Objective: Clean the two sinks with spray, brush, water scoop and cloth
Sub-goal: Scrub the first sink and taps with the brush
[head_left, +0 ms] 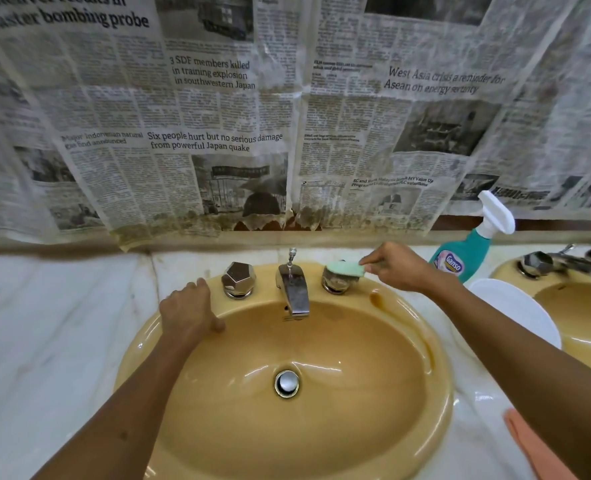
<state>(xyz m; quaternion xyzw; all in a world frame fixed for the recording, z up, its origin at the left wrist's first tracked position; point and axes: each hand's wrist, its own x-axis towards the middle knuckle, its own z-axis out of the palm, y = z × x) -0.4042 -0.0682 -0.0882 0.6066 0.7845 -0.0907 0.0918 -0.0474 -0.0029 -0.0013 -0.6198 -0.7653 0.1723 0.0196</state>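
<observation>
A tan oval sink [373, 427] fills the middle of the view, with a chrome spout [295, 292] and two faceted tap knobs. My right hand [399, 268] grips a pale green brush [344, 269] and holds it on top of the right knob [339, 284]. My left hand [188, 308] rests on the sink's left rim beside the left knob [238, 280], thumb hanging over the inner edge. A teal spray bottle [467, 252] with a white trigger stands on the counter behind my right wrist. A second tan sink [585, 317] shows at the right edge.
A white round scoop [519, 310] sits on the marble counter [44, 323] between the two sinks. An orange-pink cloth [533, 448] lies at the lower right. Newspaper sheets [217, 133] cover the wall behind the sinks. A brown stain [377, 299] marks the rim near the right knob.
</observation>
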